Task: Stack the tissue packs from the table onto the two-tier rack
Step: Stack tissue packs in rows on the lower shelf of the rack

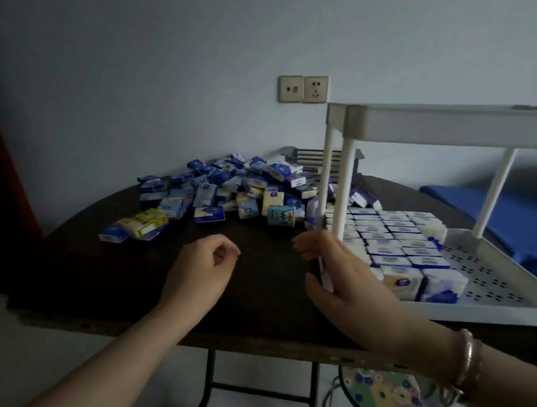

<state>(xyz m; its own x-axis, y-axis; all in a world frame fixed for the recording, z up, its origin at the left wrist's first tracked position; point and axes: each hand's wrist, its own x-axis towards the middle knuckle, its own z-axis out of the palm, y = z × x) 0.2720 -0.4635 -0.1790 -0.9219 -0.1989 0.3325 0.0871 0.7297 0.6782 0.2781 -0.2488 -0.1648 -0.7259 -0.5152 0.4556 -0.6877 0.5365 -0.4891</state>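
The left hand (201, 273) is seen hovering over the dark table (98, 285), its fingers loosely curled toward the thumb with nothing held in them. The right hand (336, 272) is set against the near left edge of the white two-tier rack (468, 312), its fingers extended; a tissue pack (326, 278) is pressed between thumb and fingers at the end of the rows. A bracelet (469, 364) is worn on the right wrist.

Just beyond the right hand, the rack's lower tier is filled on its left part with packed rows of tissue packs (395, 243), while bare perforated floor is left to their right. No packs can be seen on the upper tier (449, 117), which is viewed edge-on.

Beyond both hands, a loose heap of tissue packs (226, 187) is spread on the table, with a yellow pack (145, 220) lying at its left end, farther than the left hand. A wall socket (303, 89) is mounted above the heap, and a flowered stool (382, 392) is placed below the table beneath the right forearm.
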